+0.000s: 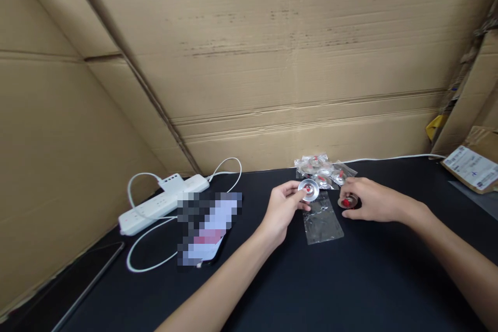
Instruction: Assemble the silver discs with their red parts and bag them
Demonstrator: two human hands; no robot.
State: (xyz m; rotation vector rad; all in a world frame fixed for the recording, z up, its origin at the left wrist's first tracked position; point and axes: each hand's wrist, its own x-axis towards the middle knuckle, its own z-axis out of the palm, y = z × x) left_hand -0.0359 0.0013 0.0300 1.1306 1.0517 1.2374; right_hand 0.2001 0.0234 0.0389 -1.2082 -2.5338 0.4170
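Pinched in my left hand [286,207] is a shiny round metal dish [309,194] with a small red piece at its centre. A clear plastic bag [323,223] lies flat on the table just below that dish, close to my left fingers. My right hand [361,198] has its fingers curled around the edge of another round piece [349,201], which carries bright red bits in its middle. The fingertips partly hide this second piece. Just behind both hands, several clear packets [322,179] with similar round metal pieces and red parts lie in a loose pile.
On the left, a white power strip [155,207] with a plugged-in charger and a looping white cable lies beside a phone [212,233]. A dark flat device [85,280] sits front left. Cardboard walls [272,62] surround the black table. A labelled parcel [472,166] stands right.
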